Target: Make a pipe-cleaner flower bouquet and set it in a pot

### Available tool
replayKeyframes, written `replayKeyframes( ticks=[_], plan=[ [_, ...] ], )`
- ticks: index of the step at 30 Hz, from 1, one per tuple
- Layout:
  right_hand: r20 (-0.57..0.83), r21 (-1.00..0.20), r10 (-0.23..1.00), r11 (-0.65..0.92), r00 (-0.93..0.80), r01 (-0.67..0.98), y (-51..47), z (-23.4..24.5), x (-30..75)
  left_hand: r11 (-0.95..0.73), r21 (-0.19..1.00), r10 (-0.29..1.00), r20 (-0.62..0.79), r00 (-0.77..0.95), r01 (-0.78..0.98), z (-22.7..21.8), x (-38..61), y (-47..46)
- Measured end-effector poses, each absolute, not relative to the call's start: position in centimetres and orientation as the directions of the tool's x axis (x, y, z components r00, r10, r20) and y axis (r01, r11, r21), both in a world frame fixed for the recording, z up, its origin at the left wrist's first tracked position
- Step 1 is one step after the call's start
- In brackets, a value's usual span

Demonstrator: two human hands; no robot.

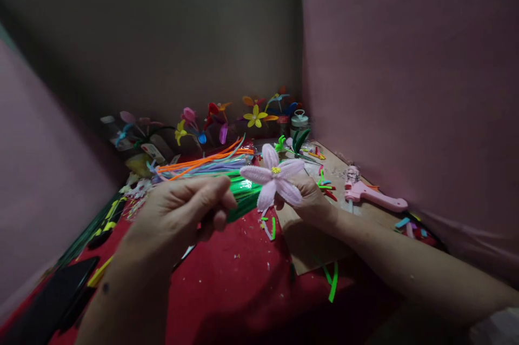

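Observation:
My right hand (312, 201) holds a pale pink pipe-cleaner flower (273, 176) with a yellow centre, its petals spread toward me. My left hand (182, 212) is closed in a pinch around a green stem (243, 205) that runs toward the flower's base. Both hands hover over the red cloth (239, 285) on the table. Whether the green stem joins the flower is hidden behind the petals.
A bundle of coloured pipe cleaners (206, 164) lies behind my hands. Finished flowers (254, 116) stand along the back wall. A pink glue gun (371, 193) rests on brown cardboard (308, 242) at right. Green scraps (333, 280) lie near me. A black phone (52, 296) lies at left.

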State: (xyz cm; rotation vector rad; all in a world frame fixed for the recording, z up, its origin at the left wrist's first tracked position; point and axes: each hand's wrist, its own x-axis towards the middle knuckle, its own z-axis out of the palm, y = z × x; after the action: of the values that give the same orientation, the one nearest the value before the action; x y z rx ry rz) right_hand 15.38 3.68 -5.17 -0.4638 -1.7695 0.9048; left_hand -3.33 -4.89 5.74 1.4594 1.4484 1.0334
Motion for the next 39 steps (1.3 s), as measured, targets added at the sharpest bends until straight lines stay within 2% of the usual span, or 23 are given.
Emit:
replayKeyframes(
  ticks=[1,3,6,9,13,16,20,22,24,27,30,34,39],
  plan=[
    [0.622,-0.761,0.683,0.642,-0.382,-0.093,3.7,-5.2,15.4,-0.019,0.94,0.998,0.039,-0.052,0.341,6.2,-3.4,-4.9],
    [0.618,-0.756,0.683,0.652,-0.39,-0.057,3.7,-5.2,15.4,-0.057,0.917,0.996,0.079,-0.04,0.395,6.7,-3.3,-4.6],
    [0.681,-0.682,0.627,0.731,-0.378,-0.018,3.8,-5.2,15.5,-0.106,0.887,0.99,0.051,0.133,0.449,6.8,-2.8,-3.7],
    [0.749,-0.596,0.544,0.802,-0.377,-0.027,3.9,-5.1,15.5,-0.089,0.899,0.969,-0.02,0.244,0.428,6.4,-2.2,-3.0],
    [0.776,-0.574,0.513,0.815,-0.367,-0.075,3.8,-5.1,15.4,-0.018,0.955,0.94,-0.086,0.33,0.298,5.8,-1.8,-2.6],
    [0.78,-0.568,0.496,0.817,-0.383,-0.1,3.7,-5.1,15.3,0.075,0.991,0.922,-0.11,0.37,0.107,5.1,-1.7,-2.4],
    [0.778,-0.567,0.493,0.819,-0.39,-0.094,3.7,-5.2,15.4,0.168,0.979,0.885,-0.099,0.455,-0.113,4.0,-1.8,-2.3],
    [0.787,-0.543,0.468,0.834,-0.401,-0.093,3.9,-5.2,15.4,0.183,0.975,0.865,-0.098,0.493,-0.127,3.7,-2.0,-2.3],
    [0.791,-0.522,0.451,0.85,-0.413,-0.072,4.0,-5.2,15.4,0.177,0.982,0.839,-0.12,0.531,-0.058,3.6,-2.4,-2.3],
    [0.782,-0.528,0.465,0.848,-0.415,-0.043,3.9,-5.1,15.5,0.038,0.993,0.866,-0.086,0.493,0.108,3.7,-3.3,-2.2],
    [0.781,-0.527,0.448,0.847,-0.435,-0.074,3.7,-5.0,15.6,-0.081,0.987,0.933,0.027,0.359,0.137,4.0,-3.8,-1.7],
    [0.784,-0.502,0.416,0.862,-0.462,-0.076,3.6,-5.0,15.6,-0.036,0.994,0.952,0.003,0.305,0.103,4.6,-3.1,-1.2],
    [0.75,-0.526,0.444,0.85,-0.49,-0.035,3.7,-5.1,15.7,0.06,0.992,0.97,-0.083,0.228,0.107,5.2,-1.7,-1.3]
  ],
)
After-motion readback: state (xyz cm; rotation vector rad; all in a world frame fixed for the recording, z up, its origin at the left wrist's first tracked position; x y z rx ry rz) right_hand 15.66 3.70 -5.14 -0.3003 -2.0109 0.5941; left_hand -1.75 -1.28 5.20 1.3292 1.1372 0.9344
